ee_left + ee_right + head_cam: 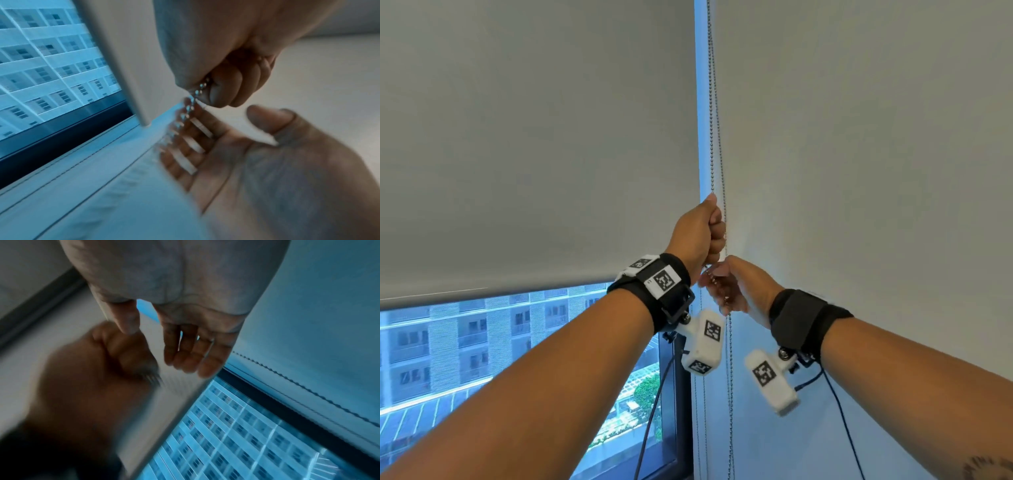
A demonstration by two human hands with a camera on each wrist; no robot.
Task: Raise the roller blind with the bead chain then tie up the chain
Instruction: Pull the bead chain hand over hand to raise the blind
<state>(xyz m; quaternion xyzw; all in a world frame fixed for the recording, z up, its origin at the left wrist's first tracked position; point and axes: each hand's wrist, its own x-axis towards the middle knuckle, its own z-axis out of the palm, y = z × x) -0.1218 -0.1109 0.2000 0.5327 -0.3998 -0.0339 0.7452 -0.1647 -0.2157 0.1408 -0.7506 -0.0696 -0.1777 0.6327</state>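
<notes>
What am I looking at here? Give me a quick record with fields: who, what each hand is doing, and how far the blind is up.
Who: a person at a window
Left hand: fist gripping the bead chain
Right hand: just below the left, fingers relaxed and open at the chain
Roller blind: partly raised, its bottom edge above a strip of window
Chain: not yet tied up, hangs loose below the hands
Outside: apartment buildings

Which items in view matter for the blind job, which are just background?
In play:
roller blind, partly raised
bead chain
left hand, fist gripping the chain
right hand, fingers relaxed just below the left hand

Background:
window and the apartment block outside
second blind on the right
wrist cameras and their cables
</notes>
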